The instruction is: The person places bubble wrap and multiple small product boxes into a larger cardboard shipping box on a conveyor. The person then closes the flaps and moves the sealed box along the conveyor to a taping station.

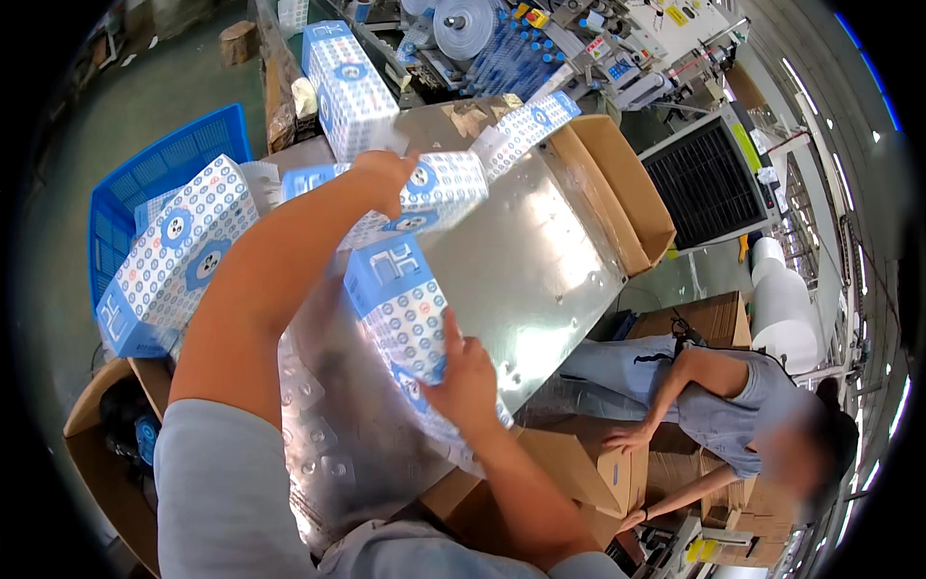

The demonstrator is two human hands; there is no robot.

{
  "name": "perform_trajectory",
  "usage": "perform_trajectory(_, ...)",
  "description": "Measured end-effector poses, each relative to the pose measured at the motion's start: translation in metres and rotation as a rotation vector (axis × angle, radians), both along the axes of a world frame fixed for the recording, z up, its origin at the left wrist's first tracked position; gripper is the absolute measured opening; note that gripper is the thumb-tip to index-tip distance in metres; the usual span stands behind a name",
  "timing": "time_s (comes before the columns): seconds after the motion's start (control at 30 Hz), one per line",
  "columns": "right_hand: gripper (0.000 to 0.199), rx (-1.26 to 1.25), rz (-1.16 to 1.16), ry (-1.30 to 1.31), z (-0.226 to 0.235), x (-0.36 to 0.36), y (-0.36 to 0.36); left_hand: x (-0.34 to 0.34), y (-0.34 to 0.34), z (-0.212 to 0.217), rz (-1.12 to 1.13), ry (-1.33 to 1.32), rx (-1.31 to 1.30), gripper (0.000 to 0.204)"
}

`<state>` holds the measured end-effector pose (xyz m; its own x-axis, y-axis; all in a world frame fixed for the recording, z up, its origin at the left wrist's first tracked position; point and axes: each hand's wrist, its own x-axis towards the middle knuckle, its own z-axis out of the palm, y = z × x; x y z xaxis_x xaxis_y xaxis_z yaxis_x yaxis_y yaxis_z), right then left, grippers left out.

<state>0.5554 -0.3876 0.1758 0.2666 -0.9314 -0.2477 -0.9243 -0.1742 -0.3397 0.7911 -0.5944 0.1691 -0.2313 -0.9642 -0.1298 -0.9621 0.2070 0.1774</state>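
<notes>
I'm seeing a shiny metal chute table (pixel 540 261) carrying blue-and-white patterned packs (pixel 439 188), one more pack (pixel 526 125) lying at its top.

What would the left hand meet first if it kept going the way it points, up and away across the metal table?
The left hand already touches a blue-and-white patterned pack; straight beyond, likely the pack lying toward the open cardboard box, though depth is unclear.

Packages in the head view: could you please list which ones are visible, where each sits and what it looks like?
Pack in right hand: pack, centre, blocky, blue and white dotted wrap.
Pack under left hand: second pack, on the metal chute, same pattern.
Left pack: beside the blue crate, same wrap.
Top pack: upright, above the chute.
Carton: right of chute, open, brown.
Lower carton: brown, under a co-worker's hand.
</notes>
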Motion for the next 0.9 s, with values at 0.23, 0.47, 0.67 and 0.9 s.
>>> perform_trajectory(0.23, 0.105, -0.309, -0.059, -0.530, 0.101, -0.129, 0.075, -0.044, 0.048, -0.005, 0.406, 0.378, 0.135, 0.082)
perform_trajectory(0.47, 0.095, -0.642, -0.536, -0.779, 0.127, -0.315, 0.210, -0.141, 0.127, -0.013, 0.331, 1.969, 1.149, 0.048)
perform_trajectory(0.67, 0.091, -1.087, -0.687, -0.278, 0.129, -0.383, 0.312, -0.244, 0.260, 0.004, -0.256, 1.685, 0.619, 0.073)
perform_trajectory(0.9, 0.069, -0.613, -0.788, -0.632, 0.047, -0.421, 0.381, -0.356, 0.357, -0.069, -1.254, 0.321, 0.323, 0.075)
